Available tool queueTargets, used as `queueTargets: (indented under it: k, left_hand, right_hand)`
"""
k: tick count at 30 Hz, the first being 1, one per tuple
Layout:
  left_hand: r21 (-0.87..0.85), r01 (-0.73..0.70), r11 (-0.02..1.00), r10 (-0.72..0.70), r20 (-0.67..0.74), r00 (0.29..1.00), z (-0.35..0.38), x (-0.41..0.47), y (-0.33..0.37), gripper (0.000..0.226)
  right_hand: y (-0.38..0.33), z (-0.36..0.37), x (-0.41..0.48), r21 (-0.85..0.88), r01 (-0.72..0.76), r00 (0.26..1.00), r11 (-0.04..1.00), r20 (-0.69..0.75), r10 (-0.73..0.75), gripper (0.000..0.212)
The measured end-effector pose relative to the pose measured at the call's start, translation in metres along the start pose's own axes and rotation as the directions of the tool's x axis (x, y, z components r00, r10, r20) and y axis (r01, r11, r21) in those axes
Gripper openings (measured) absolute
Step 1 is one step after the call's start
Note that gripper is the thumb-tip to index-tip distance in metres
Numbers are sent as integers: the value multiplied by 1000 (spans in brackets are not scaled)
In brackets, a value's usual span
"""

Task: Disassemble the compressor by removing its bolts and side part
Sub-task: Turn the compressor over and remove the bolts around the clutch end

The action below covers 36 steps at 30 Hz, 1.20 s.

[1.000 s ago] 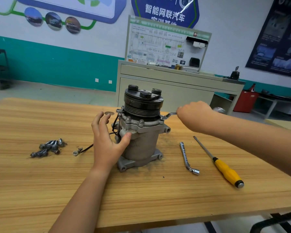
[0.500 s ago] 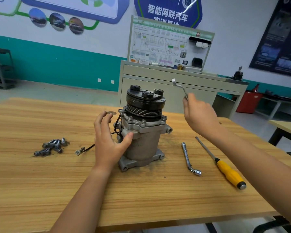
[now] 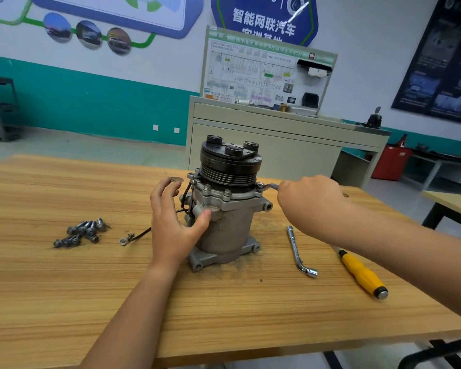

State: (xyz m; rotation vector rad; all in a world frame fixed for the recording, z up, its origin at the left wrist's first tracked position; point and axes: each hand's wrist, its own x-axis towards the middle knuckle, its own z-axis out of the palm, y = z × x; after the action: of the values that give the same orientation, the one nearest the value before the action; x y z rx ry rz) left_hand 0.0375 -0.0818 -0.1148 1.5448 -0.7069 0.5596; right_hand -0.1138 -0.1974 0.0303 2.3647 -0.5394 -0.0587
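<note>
At the far left of the wooden table [image 3: 224,320] lay a small heap of loose bolts [image 3: 81,233], well apart from everything else. Just to their right a black wire [image 3: 141,233] ran across the tabletop from a metal terminal at its free end back toward the compressor. The left hand [image 3: 171,225] came next, reaching in from the near edge: its thumb pressed flat on the front of the grey housing while the fingers were spread and loosely bent up beside the wiring on the unit's left side; whether those fingers touched the casing could not be told. A round washer [image 3: 176,179] lay on the table just beyond the fingertips. The compressor [image 3: 226,217] stood upright at the middle of the table on its mounting feet, its black pulley [image 3: 230,163] on top, with several bolt heads showing along the flange just below the pulley. At the flange's right corner the head of a wrench [image 3: 269,186] sat over a bolt, the shaft running level to the right into the right hand [image 3: 312,203], whose fingers were curled closed around the handle. Nearer the edge, right of the compressor's base, an L-shaped socket wrench [image 3: 300,251] lay flat, and beyond it a screwdriver [image 3: 362,272] with a yellow handle lay at a slant, partly under the right forearm.
</note>
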Motion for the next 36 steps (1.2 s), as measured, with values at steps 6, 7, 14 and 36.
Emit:
queueTargets:
  k: [6, 7, 14, 36]
  left_hand:
    - [-16, -2, 1000, 2, 4, 1000, 0, 0, 0, 76]
    - [-12, 0, 1000, 0, 5, 1000, 0, 0, 0, 77]
    - [-3, -10, 1000, 10, 2, 1000, 1, 1, -1, 79]
    - [-41, -37, 998, 37, -7, 999, 1, 0, -2, 76]
  right_hand:
    - [8, -2, 9, -149, 97, 995, 984, 8, -97, 23]
    - [12, 0, 10, -166, 118, 993, 979, 11, -117, 22]
    - [25, 20, 47, -191, 89, 993, 978, -59, -101, 18]
    - [9, 43, -5, 366, -125, 963, 922, -179, 201, 17]
